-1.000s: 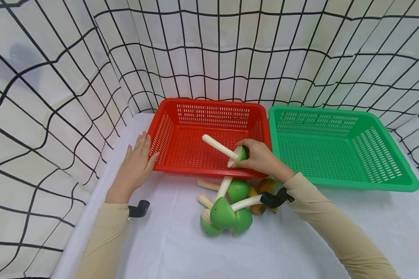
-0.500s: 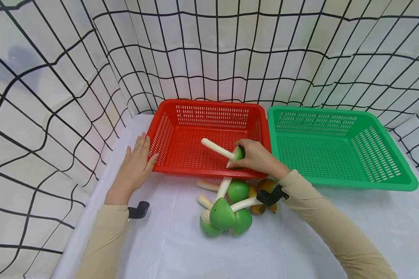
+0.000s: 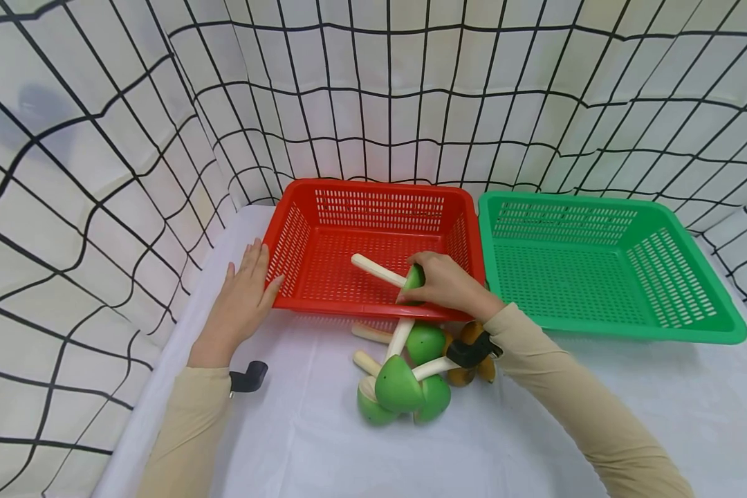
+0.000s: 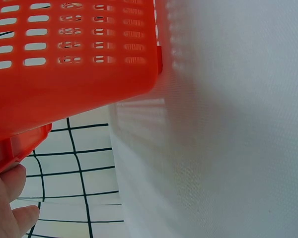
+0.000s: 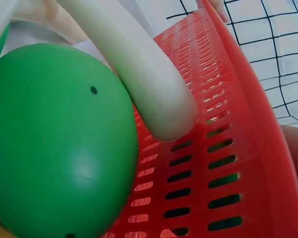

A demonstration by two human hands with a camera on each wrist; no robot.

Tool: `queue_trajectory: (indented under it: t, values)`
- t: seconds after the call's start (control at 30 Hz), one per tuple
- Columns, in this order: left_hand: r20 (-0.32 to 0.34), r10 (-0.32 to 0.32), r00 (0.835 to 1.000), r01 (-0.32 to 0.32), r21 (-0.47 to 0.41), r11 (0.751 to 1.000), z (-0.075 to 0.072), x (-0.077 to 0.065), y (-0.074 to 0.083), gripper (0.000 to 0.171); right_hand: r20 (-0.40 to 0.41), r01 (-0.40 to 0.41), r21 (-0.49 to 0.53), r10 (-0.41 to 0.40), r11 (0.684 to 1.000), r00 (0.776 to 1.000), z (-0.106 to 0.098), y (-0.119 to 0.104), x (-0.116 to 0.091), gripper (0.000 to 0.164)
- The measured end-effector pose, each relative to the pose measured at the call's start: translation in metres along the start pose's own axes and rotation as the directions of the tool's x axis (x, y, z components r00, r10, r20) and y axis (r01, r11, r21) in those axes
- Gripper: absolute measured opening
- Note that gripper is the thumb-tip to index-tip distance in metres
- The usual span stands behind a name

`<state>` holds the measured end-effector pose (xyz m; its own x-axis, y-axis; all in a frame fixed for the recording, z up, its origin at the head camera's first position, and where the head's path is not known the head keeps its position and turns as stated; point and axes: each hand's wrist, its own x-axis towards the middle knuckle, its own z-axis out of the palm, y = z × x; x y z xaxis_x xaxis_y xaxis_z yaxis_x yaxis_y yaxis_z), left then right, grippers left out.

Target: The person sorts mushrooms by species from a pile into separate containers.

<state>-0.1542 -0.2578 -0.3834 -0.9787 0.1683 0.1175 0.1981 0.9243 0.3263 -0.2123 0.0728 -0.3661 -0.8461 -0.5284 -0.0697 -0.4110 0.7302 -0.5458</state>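
My right hand (image 3: 447, 283) reaches over the front rim of the red basket (image 3: 361, 308) and grips a toy mushroom (image 3: 380, 271) by its green cap. The mushroom's white stem points to the left inside the basket, and the fingers partly cover the cap. At the basket's left side, my left hand (image 3: 239, 301) rests against the rim with its fingers straight. In front of the basket lies a pile of more green-capped mushrooms (image 3: 400, 384) with white stems. The right wrist view has a large green cap (image 5: 59, 144) and a stem close to the slotted basket wall.
Right of the red basket stands a green basket (image 3: 566, 277), their rims close together. Brownish-yellow fruit-like pieces (image 3: 460, 375) lie beside the mushroom pile, partly under the right wrist camera. Black netting (image 3: 386, 90) over white cloth rises behind and at the left.
My right hand has moved slightly left and lower into the red basket with the mushroom. The left hand stays at the rim.
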Motion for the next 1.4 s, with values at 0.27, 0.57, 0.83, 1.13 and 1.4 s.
queue_trajectory:
  t: [0.27,0.57,0.83,1.13,1.4]
  values:
    - [-0.008,0.001,1.0,-0.001,-0.01,1.0,0.001,0.0,-0.001,0.067,0.001,0.019,-0.029,-0.019,0.999,1.0,0.002,-0.001,0.002,0.071]
    - [-0.013,0.002,1.0,-0.002,-0.007,1.0,0.002,0.001,-0.001,0.066,0.008,0.027,-0.03,-0.026,0.999,1.0,0.002,0.001,0.001,0.068]
    - [-0.011,0.006,1.0,-0.006,-0.007,1.0,0.002,0.0,-0.001,0.066,-0.024,0.027,0.031,-0.026,0.999,0.999,-0.008,0.001,-0.005,0.055]
    - [-0.011,0.005,1.0,-0.006,-0.017,1.0,0.003,0.0,0.0,0.066,-0.121,0.079,0.07,-0.071,0.994,0.99,-0.011,0.004,-0.022,0.048]
    - [-0.015,0.003,1.0,-0.003,-0.013,1.0,0.003,0.001,-0.001,0.066,-0.225,0.228,0.055,-0.21,0.972,0.951,-0.016,0.009,-0.047,0.041]
